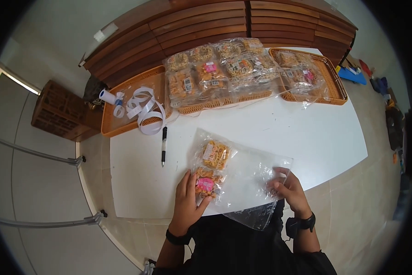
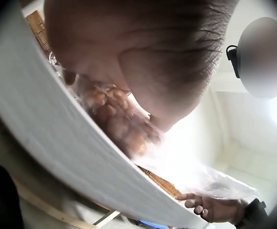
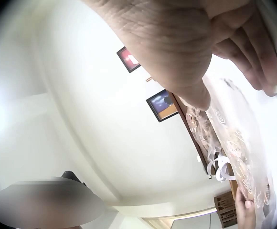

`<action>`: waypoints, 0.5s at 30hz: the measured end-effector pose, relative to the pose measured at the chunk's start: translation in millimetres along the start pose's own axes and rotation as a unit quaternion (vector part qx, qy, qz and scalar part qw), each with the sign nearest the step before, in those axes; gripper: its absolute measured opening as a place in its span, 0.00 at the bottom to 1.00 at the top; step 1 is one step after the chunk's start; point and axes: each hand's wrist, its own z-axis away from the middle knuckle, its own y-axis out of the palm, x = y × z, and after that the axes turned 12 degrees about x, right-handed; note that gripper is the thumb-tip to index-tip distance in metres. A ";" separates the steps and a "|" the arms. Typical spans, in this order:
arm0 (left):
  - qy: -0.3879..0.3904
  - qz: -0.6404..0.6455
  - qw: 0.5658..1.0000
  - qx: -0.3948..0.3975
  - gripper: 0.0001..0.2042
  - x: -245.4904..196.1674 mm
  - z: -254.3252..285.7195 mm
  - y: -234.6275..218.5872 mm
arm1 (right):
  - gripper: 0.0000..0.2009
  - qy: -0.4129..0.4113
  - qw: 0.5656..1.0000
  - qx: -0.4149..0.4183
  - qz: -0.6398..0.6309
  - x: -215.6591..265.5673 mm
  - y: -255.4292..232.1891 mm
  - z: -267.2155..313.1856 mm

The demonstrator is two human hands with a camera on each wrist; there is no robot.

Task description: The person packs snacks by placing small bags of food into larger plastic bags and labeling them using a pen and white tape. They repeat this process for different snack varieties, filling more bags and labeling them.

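Observation:
A large clear plastic bag (image 1: 245, 178) lies near the table's front edge, its lower corner hanging over. Inside its left part are two small packs of snacks. The upper snack pack (image 1: 216, 154) has a white label; the lower snack pack (image 1: 208, 182) has a pink one. My left hand (image 1: 187, 199) rests on the lower pack, fingers along its left side, thumb by its bottom edge. At the bag's right end is my right hand (image 1: 292, 192), thumb over the film. The right wrist view shows its fingers (image 3: 255, 62) fairly straight and apart from the thumb.
A black-and-white pen (image 1: 164, 146) lies left of the bag. Behind are a wicker tray (image 1: 106, 120) with a white ribbon (image 1: 144, 107) and rolls, a heap of bagged snacks (image 1: 215, 68), and another wicker tray (image 1: 336, 87) with more packs. A wooden cabinet (image 1: 201, 23) stands behind.

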 end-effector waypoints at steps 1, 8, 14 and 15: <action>0.004 -0.005 1.000 0.007 0.39 0.2 -3.1 -2.9 | 0.29 0.001 1.000 0.003 0.007 -4.3 2.1 -5.7; 0.031 0.003 0.999 0.003 0.38 7.7 -10.4 -10.0 | 0.14 0.007 0.997 0.020 0.079 -3.1 18.6 -28.2; 0.031 0.008 0.999 -0.006 0.37 10.2 -11.3 -8.4 | 0.08 0.032 0.998 0.014 0.043 -7.0 15.5 -31.5; 0.029 0.006 1.000 -0.003 0.38 10.4 -12.0 -7.6 | 0.08 0.039 0.998 0.009 0.043 -6.3 15.8 -31.0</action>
